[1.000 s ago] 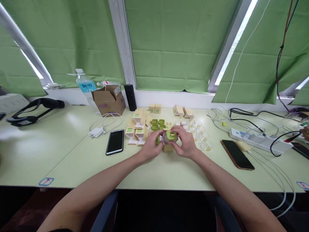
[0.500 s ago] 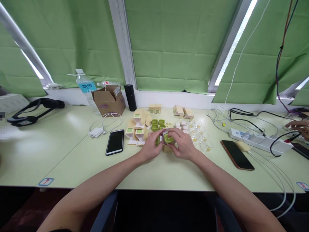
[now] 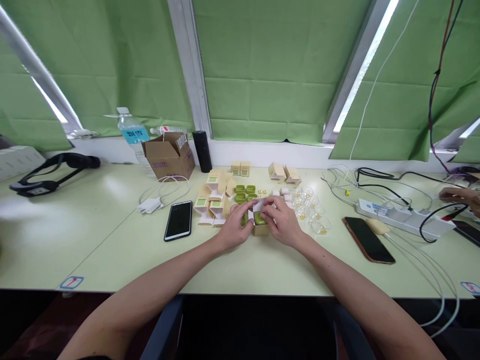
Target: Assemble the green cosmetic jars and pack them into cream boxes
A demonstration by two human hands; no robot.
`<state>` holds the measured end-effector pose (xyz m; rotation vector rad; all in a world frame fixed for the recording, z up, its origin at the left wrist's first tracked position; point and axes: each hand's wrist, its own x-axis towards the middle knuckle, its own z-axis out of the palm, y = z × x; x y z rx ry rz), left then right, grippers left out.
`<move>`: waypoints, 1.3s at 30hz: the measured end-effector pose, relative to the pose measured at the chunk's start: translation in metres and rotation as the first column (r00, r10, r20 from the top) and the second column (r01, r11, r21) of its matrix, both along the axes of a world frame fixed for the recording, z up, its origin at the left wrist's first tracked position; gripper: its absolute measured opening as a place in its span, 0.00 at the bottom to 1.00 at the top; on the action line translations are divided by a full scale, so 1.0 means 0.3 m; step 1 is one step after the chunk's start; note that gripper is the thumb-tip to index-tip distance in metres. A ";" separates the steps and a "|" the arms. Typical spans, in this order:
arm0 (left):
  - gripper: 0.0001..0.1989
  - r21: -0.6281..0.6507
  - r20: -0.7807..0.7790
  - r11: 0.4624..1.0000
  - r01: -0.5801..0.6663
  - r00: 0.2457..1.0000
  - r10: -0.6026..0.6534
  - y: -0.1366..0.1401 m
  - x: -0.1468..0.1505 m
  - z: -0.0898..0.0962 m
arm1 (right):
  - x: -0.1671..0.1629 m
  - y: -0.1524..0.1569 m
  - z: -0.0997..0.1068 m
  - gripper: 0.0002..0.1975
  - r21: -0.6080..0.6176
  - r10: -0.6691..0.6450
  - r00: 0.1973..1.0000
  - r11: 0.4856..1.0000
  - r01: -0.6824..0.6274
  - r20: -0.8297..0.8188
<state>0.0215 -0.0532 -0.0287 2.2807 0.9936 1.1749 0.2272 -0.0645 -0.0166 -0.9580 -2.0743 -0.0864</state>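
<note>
A small cardboard box (image 3: pixel 261 230) stands on the table in front of me, its white flaps raised. A green square container (image 3: pixel 258 218) sits in its open top. My left hand (image 3: pixel 236 227) is closed at the box's left side, fingertips on a flap. The bent fingers of my right hand (image 3: pixel 283 222) are at the container's right side; their tips are partly hidden. Behind my hands are several green containers (image 3: pixel 240 198), small yellowish pieces (image 3: pixel 262 192) and pinkish-white pieces (image 3: pixel 284 191). Clear plastic covers (image 3: pixel 320 226) lie to the right.
Opened small boxes (image 3: pixel 217 206) lie left of my hands, with more boxes (image 3: pixel 240 169) behind. Phones (image 3: pixel 178 221) lie to both sides. A power strip (image 3: pixel 405 218) with cables is at right, near another person's hand (image 3: pixel 463 197). A brown carton (image 3: pixel 168 159) stands back left.
The green container has gone down into the small box. My right hand's fingers have shifted from its top to its right side. My left hand stays nearly still.
</note>
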 end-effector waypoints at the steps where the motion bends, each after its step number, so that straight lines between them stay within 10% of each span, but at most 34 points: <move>1: 0.27 -0.006 -0.001 1.000 -0.002 1.000 0.002 0.000 -0.001 0.000 | 0.000 0.002 -0.003 0.07 -0.011 -0.002 1.000 1.000 0.002 -0.007; 32: 0.13 -0.229 0.225 0.968 0.101 0.973 -0.048 0.017 0.003 -0.013 | -0.001 0.048 -0.056 0.18 -0.361 -0.041 0.845 0.914 -0.184 -0.534; 39: 0.24 -0.279 0.239 0.953 0.119 0.970 -0.051 0.008 0.016 -0.018 | -0.014 0.033 -0.051 0.19 -0.399 -0.026 0.841 0.888 -0.230 -0.541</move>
